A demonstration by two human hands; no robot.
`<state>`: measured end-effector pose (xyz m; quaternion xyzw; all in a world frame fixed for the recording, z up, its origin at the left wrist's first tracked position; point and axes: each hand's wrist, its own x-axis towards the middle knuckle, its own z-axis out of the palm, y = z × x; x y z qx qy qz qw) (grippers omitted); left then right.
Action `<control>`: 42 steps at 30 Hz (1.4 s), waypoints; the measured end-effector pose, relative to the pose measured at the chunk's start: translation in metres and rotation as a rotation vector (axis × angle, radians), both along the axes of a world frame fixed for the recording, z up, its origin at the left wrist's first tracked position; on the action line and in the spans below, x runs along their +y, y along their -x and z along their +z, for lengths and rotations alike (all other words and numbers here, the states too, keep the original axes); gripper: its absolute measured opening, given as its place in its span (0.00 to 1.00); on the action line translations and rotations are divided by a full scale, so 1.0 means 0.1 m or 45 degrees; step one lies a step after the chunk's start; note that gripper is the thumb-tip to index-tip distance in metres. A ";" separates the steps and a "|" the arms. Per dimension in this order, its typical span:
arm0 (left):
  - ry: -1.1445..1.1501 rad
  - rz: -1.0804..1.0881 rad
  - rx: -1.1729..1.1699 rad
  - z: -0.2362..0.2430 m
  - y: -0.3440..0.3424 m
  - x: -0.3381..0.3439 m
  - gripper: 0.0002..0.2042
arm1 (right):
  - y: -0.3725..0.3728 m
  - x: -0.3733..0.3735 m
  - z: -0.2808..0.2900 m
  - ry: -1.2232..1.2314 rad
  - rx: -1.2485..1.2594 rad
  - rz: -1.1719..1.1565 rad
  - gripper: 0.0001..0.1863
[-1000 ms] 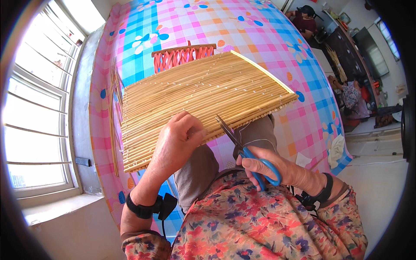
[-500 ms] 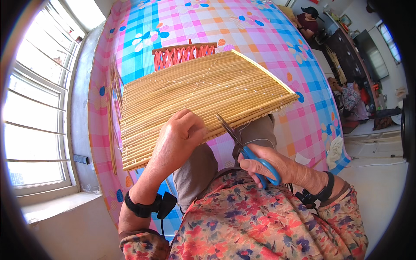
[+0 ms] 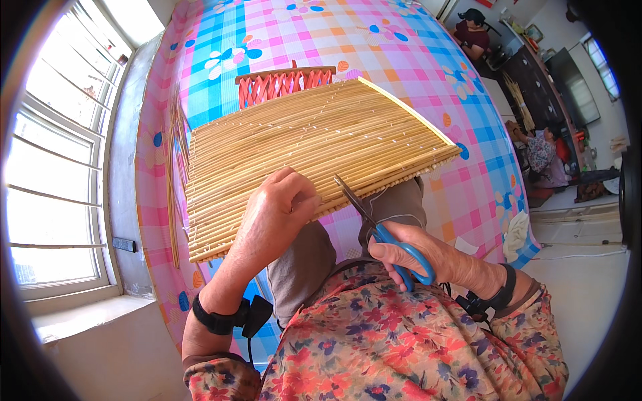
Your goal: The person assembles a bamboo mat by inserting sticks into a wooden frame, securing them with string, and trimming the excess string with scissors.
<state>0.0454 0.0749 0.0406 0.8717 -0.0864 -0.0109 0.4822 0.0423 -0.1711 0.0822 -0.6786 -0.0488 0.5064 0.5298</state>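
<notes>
A mat of thin straw-coloured sticks (image 3: 321, 130) bound with white thread slants across my knees. My left hand (image 3: 275, 208) rests at its near edge with fingers curled in a pinch; whatever they hold is hidden. In my right hand (image 3: 431, 250) is a pair of scissors (image 3: 360, 207) with blue handles. Its dark blades point up and to the left, the tip over the mat's near edge. A pale thread (image 3: 408, 215) trails over my trousers beside the blades.
A wooden bar with red woven strips (image 3: 286, 87) stands behind the mat on a checked cloth (image 3: 401, 60). Loose thin sticks (image 3: 175, 180) lie to the left, near a barred window (image 3: 57, 194). Crumpled pale fabric (image 3: 516, 235) is at right. Two people (image 3: 472, 37) are at far right.
Both hands, the scissors and the mat stay practically where they were. At the far right, the person in the dark cap has shifted slightly.
</notes>
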 end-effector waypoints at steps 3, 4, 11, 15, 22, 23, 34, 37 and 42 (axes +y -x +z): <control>-0.008 0.006 0.001 0.01 0.00 0.00 0.04 | -0.01 0.00 -0.01 0.014 -0.013 0.013 0.29; -0.007 0.008 0.001 0.01 0.00 0.00 0.04 | -0.01 0.00 -0.01 0.014 -0.014 0.013 0.29; -0.011 -0.001 -0.004 0.00 0.00 0.00 0.03 | 0.00 0.00 -0.03 0.039 -0.073 -0.004 0.28; -0.046 -0.003 -0.022 -0.02 0.00 0.01 0.04 | 0.00 0.00 -0.04 0.052 -0.073 0.002 0.28; -0.036 -0.001 0.013 0.01 0.00 0.00 0.03 | 0.00 0.01 -0.05 0.059 -0.092 -0.008 0.27; -0.036 0.000 0.014 0.01 0.00 0.00 0.03 | 0.00 0.01 -0.06 0.070 -0.099 -0.002 0.26; -0.027 -0.004 0.005 0.00 -0.02 -0.01 0.04 | -0.07 0.00 0.02 0.209 -0.141 0.095 0.23; -0.040 0.005 0.016 0.01 -0.01 -0.01 0.04 | -0.06 0.00 0.02 0.220 -0.170 0.101 0.22; -0.053 0.001 0.016 0.02 0.01 0.04 0.03 | -0.04 -0.02 -0.04 0.136 -0.138 0.016 0.20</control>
